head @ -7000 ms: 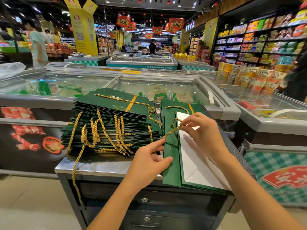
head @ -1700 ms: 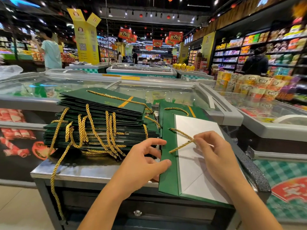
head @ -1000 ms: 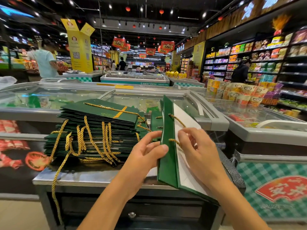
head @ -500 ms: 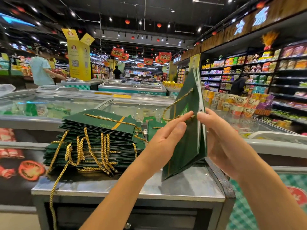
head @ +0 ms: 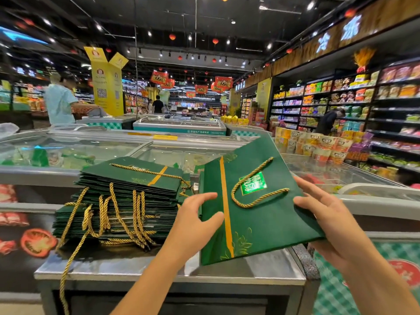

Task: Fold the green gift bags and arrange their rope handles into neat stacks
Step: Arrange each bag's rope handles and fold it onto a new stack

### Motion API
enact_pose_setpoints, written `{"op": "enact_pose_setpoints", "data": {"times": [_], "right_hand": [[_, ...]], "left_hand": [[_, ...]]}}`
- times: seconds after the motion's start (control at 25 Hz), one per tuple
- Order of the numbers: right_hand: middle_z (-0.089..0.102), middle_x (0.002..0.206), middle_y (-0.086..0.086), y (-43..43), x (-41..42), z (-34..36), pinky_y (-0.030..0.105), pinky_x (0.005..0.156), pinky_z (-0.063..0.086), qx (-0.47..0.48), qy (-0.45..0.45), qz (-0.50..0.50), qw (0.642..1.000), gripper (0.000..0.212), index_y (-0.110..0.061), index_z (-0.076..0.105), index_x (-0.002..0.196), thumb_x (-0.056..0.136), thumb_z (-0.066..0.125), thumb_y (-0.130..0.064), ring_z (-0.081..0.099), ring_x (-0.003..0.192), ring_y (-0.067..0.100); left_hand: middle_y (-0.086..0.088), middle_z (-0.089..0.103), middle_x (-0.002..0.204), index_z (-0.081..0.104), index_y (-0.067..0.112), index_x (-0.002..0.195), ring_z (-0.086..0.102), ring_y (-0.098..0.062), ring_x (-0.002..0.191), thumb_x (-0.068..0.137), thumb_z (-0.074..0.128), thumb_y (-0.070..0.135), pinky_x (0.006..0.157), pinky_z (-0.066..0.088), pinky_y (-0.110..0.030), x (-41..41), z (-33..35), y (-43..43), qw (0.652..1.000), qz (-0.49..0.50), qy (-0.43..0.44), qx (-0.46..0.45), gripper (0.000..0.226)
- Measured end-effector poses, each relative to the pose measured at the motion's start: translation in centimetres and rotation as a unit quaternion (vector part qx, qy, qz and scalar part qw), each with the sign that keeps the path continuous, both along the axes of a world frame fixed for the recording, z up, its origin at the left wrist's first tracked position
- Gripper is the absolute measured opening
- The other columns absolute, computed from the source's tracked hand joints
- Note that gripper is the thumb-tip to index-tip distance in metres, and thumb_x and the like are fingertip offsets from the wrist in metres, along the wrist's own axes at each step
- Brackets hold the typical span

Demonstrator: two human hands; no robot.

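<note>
Gripped at both side edges, a flat dark-green paper gift bag (head: 261, 223) lies printed face up between the person's hands, at about 4 o'clock in the head view. Its far end is tilted upward. The left hand (head: 195, 221) clasps the bag's 9 o'clock edge, with thumb and forefinger lying on the face beside a gold stripe; its other fingers are hidden. The right hand (head: 327, 214) grasps the 3 o'clock edge, thumb on top and fingers curled underneath near the 5 o'clock corner. A twisted gold rope handle (head: 256, 192) lies in a loose loop on the bag's face, around a shiny green label. The bag's near corner sits low over a brushed steel counter top (head: 159, 267); whether it touches is unclear.

At 8 o'clock a tall stack of folded dark-green gift bags (head: 127, 201) rests on the same counter, just beside the left hand. Its gold rope handles (head: 75, 246) spill over the near side, and one dangles past the counter edge. Glass-lidded freezer chests (head: 68, 151) stand behind, from 9 to 3 o'clock. Stocked grocery shelves (head: 341, 105) fill 2 o'clock, and a person in a pale shirt (head: 59, 103) stands at 10 o'clock.
</note>
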State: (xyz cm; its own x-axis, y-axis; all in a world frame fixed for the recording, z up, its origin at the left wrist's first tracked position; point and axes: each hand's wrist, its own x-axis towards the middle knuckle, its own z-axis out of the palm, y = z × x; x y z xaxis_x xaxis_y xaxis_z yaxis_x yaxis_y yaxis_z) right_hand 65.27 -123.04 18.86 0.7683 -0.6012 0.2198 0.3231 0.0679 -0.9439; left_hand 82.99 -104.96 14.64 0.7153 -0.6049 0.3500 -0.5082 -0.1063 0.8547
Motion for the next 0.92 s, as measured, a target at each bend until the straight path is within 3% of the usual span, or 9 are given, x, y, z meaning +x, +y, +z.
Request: {"op": "enact_pose_setpoints", "data": {"times": [0.12, 0.16, 0.24, 0.32, 0.44, 0.56, 0.68, 0.92], "right_hand": [[0.075, 0.116, 0.010, -1.4, 1.0, -1.2, 0.029, 0.055, 0.060, 0.041, -0.022, -0.032, 0.998, 0.044, -0.023, 0.063, 0.132, 0.097, 0.052, 0.002, 0.075, 0.082, 0.021], [0.076, 0.113, 0.010, -2.0, 1.6, -1.6, 0.031, 0.056, 0.060, 0.052, -0.034, -0.049, 0.997, 0.043, -0.023, 0.062, 0.130, 0.096, 0.054, 0.002, 0.075, 0.082, 0.022], [0.076, 0.109, 0.011, -3.2, 3.0, -2.2, 0.032, 0.057, 0.062, 0.063, -0.041, -0.088, 0.993, 0.039, -0.020, 0.061, 0.127, 0.095, 0.058, 0.002, 0.075, 0.081, 0.023], [0.074, 0.111, 0.013, -4.5, 4.6, -2.4, 0.031, 0.061, 0.063, 0.046, -0.012, -0.115, 0.992, 0.034, -0.015, 0.061, 0.124, 0.095, 0.062, 0.001, 0.075, 0.086, 0.023], [0.071, 0.116, 0.012, -6.2, 7.5, -3.3, 0.027, 0.076, 0.060, -0.040, 0.067, -0.143, 0.987, 0.026, -0.013, 0.062, 0.119, 0.097, 0.062, 0.000, 0.070, 0.098, 0.019], [0.066, 0.125, 0.007, -8.0, 10.0, -4.8, 0.029, 0.095, 0.049, -0.179, 0.143, -0.171, 0.958, 0.027, -0.013, 0.061, 0.125, 0.099, 0.061, -0.006, 0.062, 0.117, 0.020], [0.065, 0.128, 0.003, -9.1, 11.4, -5.7, 0.028, 0.094, 0.045, -0.302, 0.233, -0.180, 0.907, 0.032, -0.015, 0.057, 0.134, 0.102, 0.058, -0.019, 0.059, 0.124, 0.021], [0.066, 0.132, 0.004, -10.5, 12.4, -6.5, 0.044, 0.102, 0.051, -0.403, 0.310, -0.170, 0.844, 0.033, -0.018, 0.060, 0.134, 0.104, 0.053, -0.029, 0.061, 0.121, 0.022]], "left_hand": [[0.015, 0.055, 0.122, 0.062, 0.040, 0.125, 0.053, 0.000, 0.111, 0.092, 0.068, 0.026, 0.078, 0.041, -0.009, 0.4, -0.3, 0.0, 1.000, 0.022, 0.018, 0.002, 0.036], [0.016, 0.058, 0.120, 0.063, 0.038, 0.124, 0.055, 0.001, 0.108, 0.091, 0.068, 0.023, 0.075, 0.041, -0.007, 0.8, -0.2, -0.3, 1.000, 0.028, 0.010, 0.005, 0.036], [0.019, 0.056, 0.124, 0.064, 0.032, 0.127, 0.055, -0.002, 0.111, 0.091, 0.068, 0.018, 0.085, 0.043, -0.012, 1.6, 0.7, -1.0, 0.999, 0.024, -0.016, 0.024, 0.039], [0.011, 0.055, 0.136, 0.062, 0.025, 0.134, 0.054, -0.012, 0.124, 0.092, 0.068, 0.016, 0.098, 0.043, -0.022, 2.9, 1.8, -2.1, 0.996, 0.034, -0.054, 0.060, 0.043], [-0.001, 0.056, 0.143, 0.058, 0.018, 0.140, 0.049, -0.019, 0.135, 0.094, 0.066, 0.018, 0.110, 0.041, -0.034, 4.9, 3.3, -4.2, 0.979, 0.056, -0.127, 0.152, 0.046], [-0.007, 0.057, 0.143, 0.057, 0.012, 0.141, 0.053, -0.023, 0.131, 0.095, 0.068, 0.021, 0.107, 0.045, -0.034, 6.6, 3.6, -6.0, 0.959, 0.058, -0.152, 0.233, 0.048], [-0.009, 0.062, 0.137, 0.059, 0.008, 0.137, 0.060, -0.024, 0.122, 0.095, 0.068, 0.026, 0.101, 0.050, -0.034, 7.7, 2.8, -7.1, 0.936, 0.061, -0.186, 0.292, 0.047], [-0.004, 0.067, 0.127, 0.063, 0.013, 0.130, 0.062, -0.023, 0.115, 0.098, 0.060, 0.034, 0.096, 0.053, -0.038, 8.1, 1.9, -7.8, 0.904, 0.081, -0.252, 0.337, 0.038]]}}
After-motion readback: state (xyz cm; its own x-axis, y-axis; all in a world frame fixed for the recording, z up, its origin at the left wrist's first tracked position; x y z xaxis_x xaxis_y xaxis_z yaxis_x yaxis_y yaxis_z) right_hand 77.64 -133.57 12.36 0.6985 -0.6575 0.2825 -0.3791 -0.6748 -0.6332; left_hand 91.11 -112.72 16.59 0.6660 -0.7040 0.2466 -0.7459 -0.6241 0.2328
